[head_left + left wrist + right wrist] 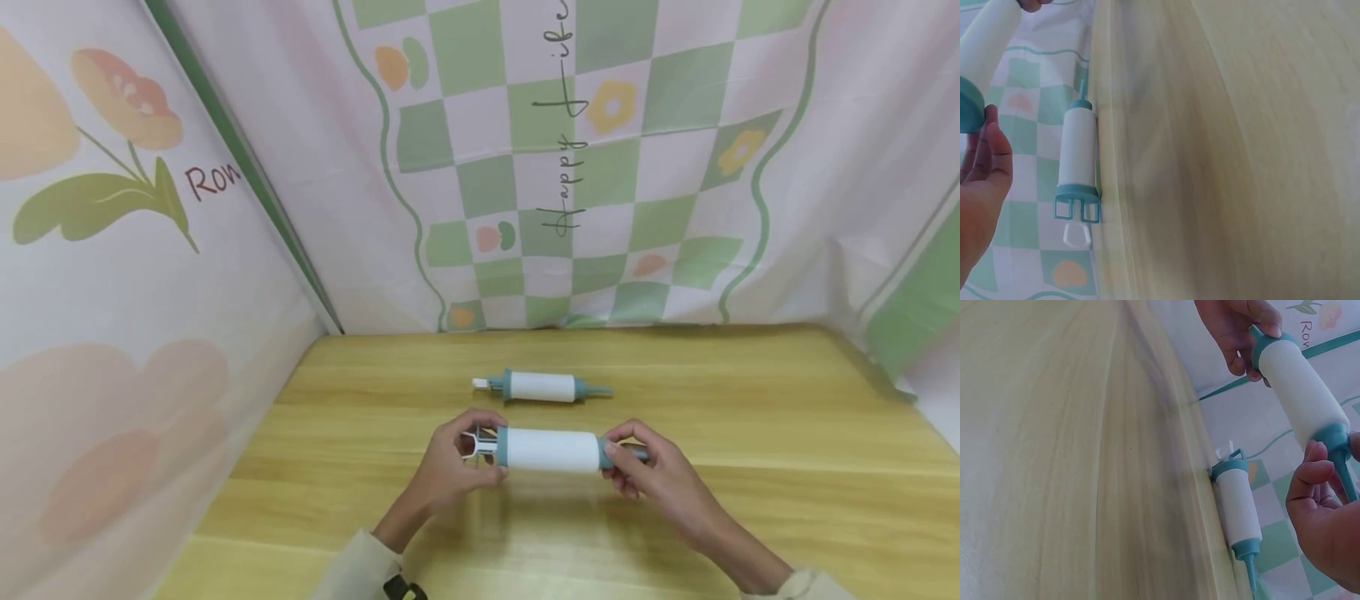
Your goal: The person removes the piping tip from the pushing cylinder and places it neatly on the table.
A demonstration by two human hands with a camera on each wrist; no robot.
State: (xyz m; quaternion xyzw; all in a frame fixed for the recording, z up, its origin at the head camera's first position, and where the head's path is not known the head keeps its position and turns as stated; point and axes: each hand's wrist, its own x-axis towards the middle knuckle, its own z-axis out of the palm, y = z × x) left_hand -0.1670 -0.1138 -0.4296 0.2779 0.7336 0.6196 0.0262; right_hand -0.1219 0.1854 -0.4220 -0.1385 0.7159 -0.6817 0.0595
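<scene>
Syringe-shaped device [553, 450], white-barrelled with teal end pieces, held raised and roughly horizontal above the wood-grained counter [750, 392]. Left hand [448, 468]: thumb and fingers grip opposite edges of the teal collar, with the white loop and frame at that end lying in the hollow of the hand. Right hand [666, 482]: thumb and fingers pinch the tapered teal end, whose nozzle points to the right. Just beyond, a second device [542, 387] of similar form lies on its side on the counter, nearly parallel to the first, white loop to the left and teal nozzle to the right. Behind the counter hangs a backdrop cloth [540, 183] printed with green-and-white checks and flowers; a side cloth [112, 283] with large floral motifs borders the left. Pale sleeves [358, 568] cover both forearms.
</scene>
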